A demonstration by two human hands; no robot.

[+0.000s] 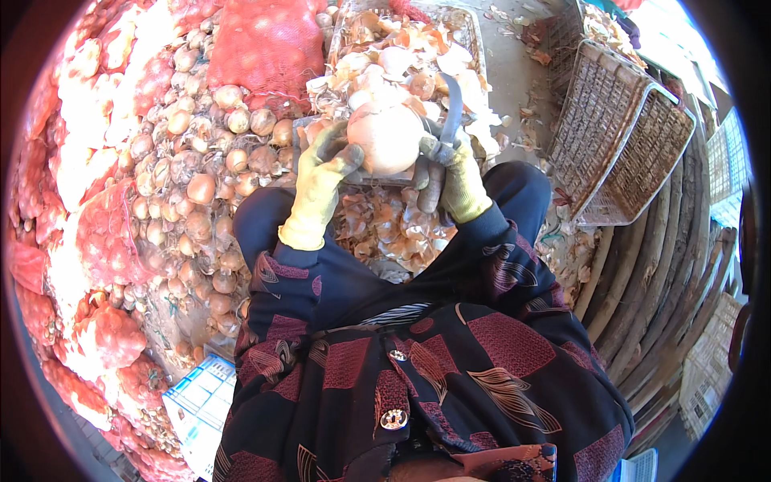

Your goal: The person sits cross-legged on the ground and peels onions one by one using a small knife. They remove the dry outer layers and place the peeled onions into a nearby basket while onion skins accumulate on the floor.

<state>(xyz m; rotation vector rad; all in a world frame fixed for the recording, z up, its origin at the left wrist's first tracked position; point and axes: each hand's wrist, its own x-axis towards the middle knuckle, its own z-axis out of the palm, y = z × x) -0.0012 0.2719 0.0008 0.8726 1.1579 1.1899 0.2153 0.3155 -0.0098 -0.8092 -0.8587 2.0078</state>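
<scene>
Between my two gloved hands is a large pale onion (pixel 385 138), raised just above the near end of a plastic crate (pixel 482 42). My left hand (pixel 325 175), in a yellow glove with a grey palm, grips the onion's left side. On the other side, my right hand (pixel 449 169) holds a knife (pixel 452 108) with its curved blade pointing up and away from me. The right thumb is beside the onion; whether it presses on it I cannot tell. Peeled onions and dry onion skins (pixel 367 57) heap up in the crate behind. The knife's handle is mostly hidden in my fist.
Loose unpeeled onions (pixel 199 187) spread over the ground at left, with red mesh sacks (pixel 265 48) of onions around them. Onion skins (pixel 385 223) lie between my legs. Tilted plastic crates (pixel 620 132) and wooden poles (pixel 650 241) are at right. A blue-white crate (pixel 202 410) stands lower left.
</scene>
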